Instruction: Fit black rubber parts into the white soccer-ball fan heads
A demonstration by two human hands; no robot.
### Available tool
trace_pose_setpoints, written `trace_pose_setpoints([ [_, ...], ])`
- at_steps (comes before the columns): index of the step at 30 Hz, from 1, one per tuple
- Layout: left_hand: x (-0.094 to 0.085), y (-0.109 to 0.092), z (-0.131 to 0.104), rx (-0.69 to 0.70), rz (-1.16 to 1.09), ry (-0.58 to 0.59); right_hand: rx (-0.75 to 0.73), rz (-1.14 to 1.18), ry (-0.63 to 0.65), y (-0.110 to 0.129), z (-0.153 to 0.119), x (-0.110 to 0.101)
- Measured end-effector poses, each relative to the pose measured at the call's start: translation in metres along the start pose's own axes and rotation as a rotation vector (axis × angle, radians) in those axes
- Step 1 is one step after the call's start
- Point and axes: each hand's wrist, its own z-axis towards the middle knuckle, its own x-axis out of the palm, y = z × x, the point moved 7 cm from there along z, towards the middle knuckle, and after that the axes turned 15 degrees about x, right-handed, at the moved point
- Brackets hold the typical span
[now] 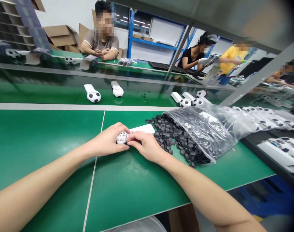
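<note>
My left hand is closed around the round head of a white soccer-ball-shaped device, its thumb and fingers on either side. The head shows white lattice lines, and its flat white handle points right, partly behind my right hand. The fingertips of that hand are pinched together against the ball's right side; anything between them is hidden. Just right of the hands, small black pieces spill in a heap from a clear plastic bag onto the green table.
Ball-headed white devices lie on the green conveyor belt beyond the table. At right, a black tray holds several more. A slanted metal post rises behind the bag. Across the belt sit several people, one with folded arms.
</note>
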Motion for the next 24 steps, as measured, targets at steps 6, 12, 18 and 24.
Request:
trace_pose_setpoints([
  [6, 0.0, 0.0, -0.002, 0.0, 0.021, -0.038, -0.015, -0.059, -0.021, -0.001, 0.003, 0.0],
  [12, 0.004, -0.001, 0.001, -0.049, 0.044, -0.095, 0.107, -0.023, -0.004, -0.012, 0.01, 0.004],
  [18, -0.024, -0.006, -0.017, -0.055, -0.019, -0.163, 0.083, -0.013, -0.242, -0.017, 0.013, -0.039],
  [24, -0.136, 0.068, -0.061, -0.476, 0.268, -0.587, 0.326, -0.552, -0.266, -0.056, 0.016, -0.064],
])
